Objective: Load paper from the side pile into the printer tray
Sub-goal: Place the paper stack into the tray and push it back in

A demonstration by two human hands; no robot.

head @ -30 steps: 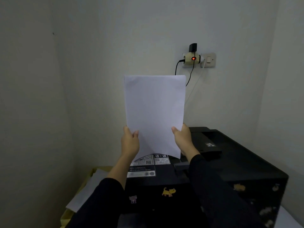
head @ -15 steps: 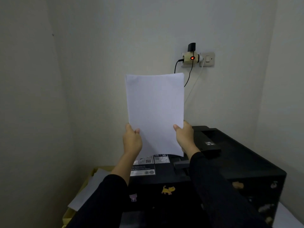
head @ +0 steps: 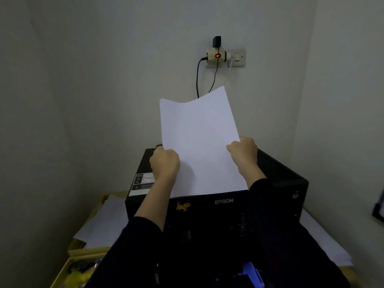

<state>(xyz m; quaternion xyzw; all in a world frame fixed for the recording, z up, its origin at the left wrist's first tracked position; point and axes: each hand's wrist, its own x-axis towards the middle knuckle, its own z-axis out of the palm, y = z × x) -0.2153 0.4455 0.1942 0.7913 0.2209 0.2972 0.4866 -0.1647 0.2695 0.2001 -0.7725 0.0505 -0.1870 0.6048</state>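
At about 7 o'clock, low and near, the side pile (head: 104,223) of white paper was seen lying beside the black printer (head: 207,215). Above the printer's top, one sheet of paper (head: 199,142) was held, tilted back toward 12 o'clock. Its left edge was pinched by the closed fingers of the left hand (head: 165,165), and its right edge by those of the right hand (head: 244,155). The printer tray could not be seen; it was likely hidden behind the sheet. The top edge was bent and wavy, so the sheet could be pushed in crooked and jammed. The black cord (head: 197,80) hanging from the wall plug (head: 216,56) at 12 o'clock could be bumped.
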